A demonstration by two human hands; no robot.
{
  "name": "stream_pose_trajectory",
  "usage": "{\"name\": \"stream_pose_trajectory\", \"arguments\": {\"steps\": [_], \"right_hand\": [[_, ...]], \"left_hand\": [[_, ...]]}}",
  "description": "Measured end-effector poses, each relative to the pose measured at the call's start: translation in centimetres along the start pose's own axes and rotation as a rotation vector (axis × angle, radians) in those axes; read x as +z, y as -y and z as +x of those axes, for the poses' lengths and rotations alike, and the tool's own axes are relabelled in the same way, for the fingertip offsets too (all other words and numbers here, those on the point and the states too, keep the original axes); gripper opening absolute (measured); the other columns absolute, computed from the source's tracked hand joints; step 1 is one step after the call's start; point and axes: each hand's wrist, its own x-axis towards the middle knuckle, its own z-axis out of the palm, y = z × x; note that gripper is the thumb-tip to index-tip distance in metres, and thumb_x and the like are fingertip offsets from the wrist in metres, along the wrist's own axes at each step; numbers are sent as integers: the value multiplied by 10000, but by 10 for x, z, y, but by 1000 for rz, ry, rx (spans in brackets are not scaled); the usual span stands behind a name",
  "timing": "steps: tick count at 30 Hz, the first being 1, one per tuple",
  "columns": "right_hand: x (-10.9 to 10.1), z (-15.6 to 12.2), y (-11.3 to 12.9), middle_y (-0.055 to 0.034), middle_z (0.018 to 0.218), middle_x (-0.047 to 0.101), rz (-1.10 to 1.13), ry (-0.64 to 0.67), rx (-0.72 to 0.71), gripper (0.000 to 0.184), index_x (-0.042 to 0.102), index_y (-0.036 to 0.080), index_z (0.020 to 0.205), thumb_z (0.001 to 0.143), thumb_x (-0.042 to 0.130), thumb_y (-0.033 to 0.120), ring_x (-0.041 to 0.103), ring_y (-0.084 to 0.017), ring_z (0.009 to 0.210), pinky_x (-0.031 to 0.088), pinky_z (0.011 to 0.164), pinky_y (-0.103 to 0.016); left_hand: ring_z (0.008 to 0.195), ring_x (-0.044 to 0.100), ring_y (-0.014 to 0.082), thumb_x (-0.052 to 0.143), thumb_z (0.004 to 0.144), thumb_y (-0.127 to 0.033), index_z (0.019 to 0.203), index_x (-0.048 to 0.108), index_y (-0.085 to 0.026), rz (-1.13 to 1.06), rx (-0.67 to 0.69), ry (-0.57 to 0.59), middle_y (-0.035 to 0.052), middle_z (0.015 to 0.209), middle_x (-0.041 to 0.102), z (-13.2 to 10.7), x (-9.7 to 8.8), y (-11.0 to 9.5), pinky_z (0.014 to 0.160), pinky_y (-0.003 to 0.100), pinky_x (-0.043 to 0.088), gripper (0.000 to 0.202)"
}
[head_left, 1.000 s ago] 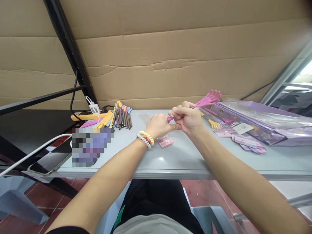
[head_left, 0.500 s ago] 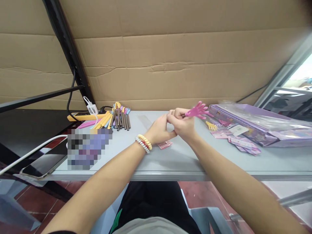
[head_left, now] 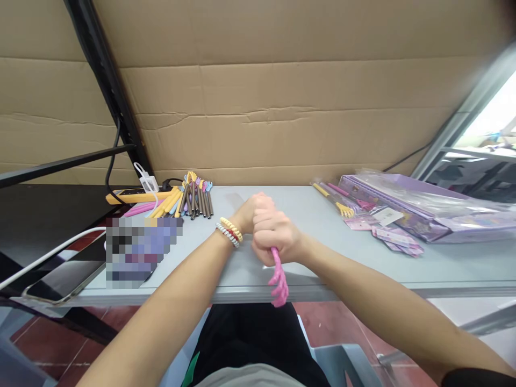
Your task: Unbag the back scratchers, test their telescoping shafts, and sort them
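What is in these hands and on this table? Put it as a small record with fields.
Right hand: closed around a pink stick, hand-shaped end sticking out
Left hand: behind the right hand, its grip hidden
Wristbands: cream, red, grey; left wrist
Table, left: brown rods, yellow handles, phone
Table, right: purple box, pink cards, wrapped yellow stick

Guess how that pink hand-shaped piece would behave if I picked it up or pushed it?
The pink hand-shaped piece is probably light, looking slim beside the right hand gripping it. Its thin prongs might bend or snap if pushed hard. With that uneven, fingered end, it likely wouldn't roll smoothly.
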Motion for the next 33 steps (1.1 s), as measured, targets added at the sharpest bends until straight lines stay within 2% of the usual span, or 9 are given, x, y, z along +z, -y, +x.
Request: {"name": "stream_pose_trajectory", "arguments": {"steps": [3, 8, 16, 19, 22, 24, 27, 29, 33], "right_hand": [[0, 0, 7, 37, 474, 244, 20, 135, -77, 356, 159, 205, 553, 687, 462, 73, 253, -117, 495, 269, 513, -276], [0, -2, 13, 44, 481, 226, 16, 221, -109, 404, 124, 213, 567, 723, 477, 92, 241, -122, 487, 276, 513, -284], [-7, -1, 10, 55, 512, 113, 153, -7, -25, 461, 58, 204, 621, 710, 486, 55, 156, -110, 456, 203, 473, -291], [-15, 6, 21, 52, 511, 109, 257, -82, 30, 443, 76, 204, 601, 705, 481, 57, 162, -107, 444, 207, 469, -293], [-28, 7, 23, 57, 489, 150, 221, -205, 110, 434, 130, 210, 563, 730, 511, 87, 208, -94, 429, 248, 473, -283], [-39, 3, 13, 59, 475, 212, 71, -282, 236, 400, 204, 219, 555, 736, 550, 128, 250, -93, 429, 261, 476, -278], [-54, -5, -14, 54, 495, 333, -201, -272, 666, 221, 357, 234, 665, 768, 550, 205, 314, -105, 437, 278, 482, -271], [-62, -12, -32, 41, 533, 424, -303, -169, 964, 90, 425, 224, 862, 806, 495, 223, 388, -126, 457, 305, 496, -266], [-70, -28, -58, -40, 672, 579, -388, 219, 1255, 264, 433, 168, 1072, 811, 461, 194, 487, -152, 504, 341, 516, -263]], "left_hand": [[509, 347, 106, 434, 660, -178, 438, 251, -190, -1, 61, -16, -28, 441, 359, -8, -10, 9, 627, 295, 359, 288], [503, 334, 111, 431, 640, -172, 434, 203, -194, 95, -10, -125, -29, 420, 331, -15, -14, 24, 593, 280, 334, 309], [539, 412, 139, 456, 620, -168, 426, 292, -206, 140, -198, -70, -3, 462, 410, -9, -10, 29, 603, 289, 330, 257], [530, 393, 134, 457, 624, -167, 427, 273, -208, 135, -401, -79, 2, 479, 424, -20, -16, 40, 560, 283, 298, 272], [527, 395, 132, 467, 678, -204, 448, 290, -209, 153, -629, -168, -2, 480, 435, -32, -26, 46, 552, 285, 287, 290], [560, 441, 143, 484, 730, -272, 517, 372, -209, 134, -717, -248, -3, 523, 482, -34, -31, 43, 564, 281, 306, 248], [652, 528, 180, 441, 805, -302, 769, 482, -213, 38, -802, -333, 18, 690, 582, -26, -33, 31, 587, 283, 356, 104], [724, 564, 206, 382, 839, -247, 894, 479, -205, -18, -835, -330, 54, 803, 608, -20, -32, 24, 621, 303, 398, 119], [912, 565, 225, 374, 837, -176, 906, 533, -172, 102, -825, -299, 115, 951, 588, -18, -33, 24, 807, 338, 432, 173]]}}
